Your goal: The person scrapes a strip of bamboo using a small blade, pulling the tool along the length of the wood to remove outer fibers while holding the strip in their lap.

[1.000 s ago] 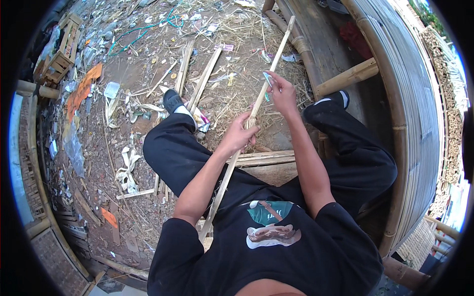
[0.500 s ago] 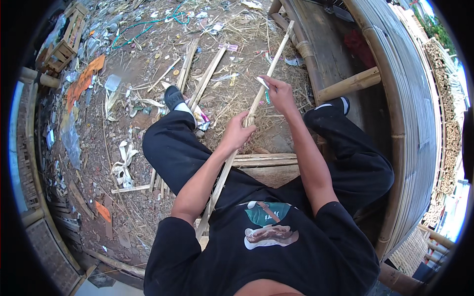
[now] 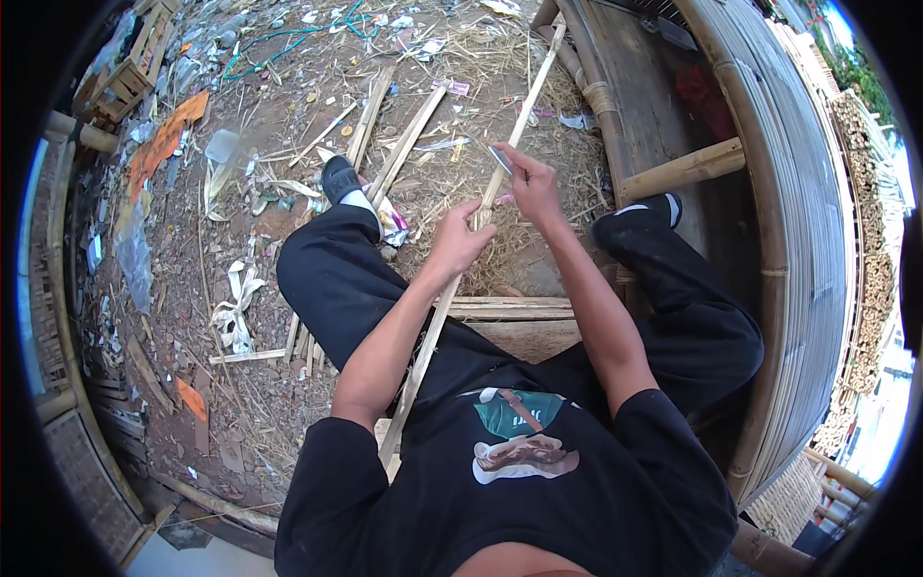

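Observation:
A long pale bamboo strip (image 3: pixel 529 106) slants from the far middle down past my left thigh, its near end by my left side. My left hand (image 3: pixel 460 238) is closed around it near its middle, thumb toward the right. Farther up the strip, my right hand (image 3: pixel 536 188) grips a knife (image 3: pixel 501 158); its handle is hidden in the fingers. The bright blade lies against or very near the strip; I cannot tell whether it cuts in. Dry shavings (image 3: pixel 510 255) are scattered on the ground beneath the hands.
Split bamboo pieces (image 3: pixel 409 144) lie beyond my left foot. A wooden block (image 3: pixel 524 338) sits between my legs. At right stands a bamboo-framed bench (image 3: pixel 683 171). Orange scraps (image 3: pixel 165 144), plastic litter and a green cord (image 3: pixel 288 37) are strewn over the ground. A wooden crate (image 3: pixel 135 72) is far left.
My right hand and the knife have shifted slightly left toward the strip. The strip has tilted a little, with its far end slightly farther away. My left hand keeps its hold.

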The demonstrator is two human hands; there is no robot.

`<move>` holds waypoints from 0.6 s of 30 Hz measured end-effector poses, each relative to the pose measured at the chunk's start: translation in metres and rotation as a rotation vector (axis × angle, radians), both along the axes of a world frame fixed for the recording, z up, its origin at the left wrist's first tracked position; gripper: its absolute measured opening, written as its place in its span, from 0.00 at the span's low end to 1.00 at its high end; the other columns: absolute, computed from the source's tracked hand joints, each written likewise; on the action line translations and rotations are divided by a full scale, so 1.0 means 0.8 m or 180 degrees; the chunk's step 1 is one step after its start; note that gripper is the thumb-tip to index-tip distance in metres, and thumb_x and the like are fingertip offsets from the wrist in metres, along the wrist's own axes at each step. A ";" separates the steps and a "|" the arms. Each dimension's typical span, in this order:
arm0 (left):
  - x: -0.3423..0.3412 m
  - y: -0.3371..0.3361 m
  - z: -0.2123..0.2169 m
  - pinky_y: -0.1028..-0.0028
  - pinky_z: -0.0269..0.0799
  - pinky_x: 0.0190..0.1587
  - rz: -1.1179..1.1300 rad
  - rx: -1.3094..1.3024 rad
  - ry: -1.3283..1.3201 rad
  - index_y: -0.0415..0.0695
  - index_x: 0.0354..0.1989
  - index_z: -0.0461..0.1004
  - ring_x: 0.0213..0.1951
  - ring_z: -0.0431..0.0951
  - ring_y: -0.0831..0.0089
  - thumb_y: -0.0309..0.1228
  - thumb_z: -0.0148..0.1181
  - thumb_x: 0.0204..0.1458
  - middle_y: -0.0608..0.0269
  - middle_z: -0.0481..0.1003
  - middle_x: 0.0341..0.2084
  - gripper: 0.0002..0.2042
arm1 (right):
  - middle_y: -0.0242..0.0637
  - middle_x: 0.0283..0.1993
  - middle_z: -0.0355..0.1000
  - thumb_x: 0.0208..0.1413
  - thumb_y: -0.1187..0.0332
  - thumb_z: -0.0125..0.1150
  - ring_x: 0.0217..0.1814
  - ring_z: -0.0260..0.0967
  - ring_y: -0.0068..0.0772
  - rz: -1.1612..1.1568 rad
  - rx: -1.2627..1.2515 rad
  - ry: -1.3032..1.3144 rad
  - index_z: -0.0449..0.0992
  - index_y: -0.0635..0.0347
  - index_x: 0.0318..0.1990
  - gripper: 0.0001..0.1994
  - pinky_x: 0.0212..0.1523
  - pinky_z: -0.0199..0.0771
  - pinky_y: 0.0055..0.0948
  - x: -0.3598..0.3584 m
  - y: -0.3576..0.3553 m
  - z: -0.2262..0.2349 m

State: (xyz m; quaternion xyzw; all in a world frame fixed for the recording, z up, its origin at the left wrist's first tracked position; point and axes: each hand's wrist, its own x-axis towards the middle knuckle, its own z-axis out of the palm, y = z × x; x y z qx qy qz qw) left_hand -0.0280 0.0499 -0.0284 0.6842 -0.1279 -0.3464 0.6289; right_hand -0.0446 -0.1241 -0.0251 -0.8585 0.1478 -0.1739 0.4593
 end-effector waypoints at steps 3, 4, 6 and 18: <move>-0.004 -0.002 0.013 0.75 0.64 0.17 -0.0313 0.0192 -0.0141 0.34 0.58 0.68 0.12 0.68 0.80 0.28 0.58 0.46 0.64 0.71 0.13 0.27 | 0.51 0.29 0.74 0.56 0.79 0.49 0.23 0.71 0.26 -0.0223 -0.0216 -0.0086 0.76 0.47 0.54 0.20 0.29 0.69 0.28 0.010 -0.010 0.008; -0.004 -0.002 0.007 0.75 0.64 0.17 -0.0288 0.0186 -0.0137 0.34 0.58 0.68 0.12 0.68 0.80 0.28 0.58 0.46 0.64 0.71 0.13 0.27 | 0.51 0.28 0.74 0.57 0.79 0.48 0.23 0.71 0.26 -0.0177 -0.0208 -0.0293 0.76 0.46 0.54 0.20 0.29 0.69 0.28 0.013 -0.006 0.011; -0.005 -0.002 -0.008 0.74 0.64 0.17 -0.0029 0.0144 -0.0383 0.37 0.58 0.68 0.11 0.68 0.79 0.29 0.57 0.46 0.64 0.70 0.11 0.26 | 0.52 0.30 0.74 0.57 0.79 0.48 0.26 0.75 0.30 -0.0136 -0.0389 0.0322 0.76 0.46 0.54 0.20 0.30 0.70 0.28 0.006 0.002 0.019; 0.000 0.003 0.015 0.78 0.61 0.19 -0.0292 0.0235 0.0031 0.29 0.59 0.64 0.15 0.65 0.83 0.28 0.58 0.48 0.68 0.70 0.16 0.27 | 0.46 0.50 0.74 0.56 0.81 0.47 0.51 0.75 0.38 0.0017 -0.0052 0.0596 0.74 0.55 0.55 0.20 0.44 0.75 0.30 -0.020 0.025 0.013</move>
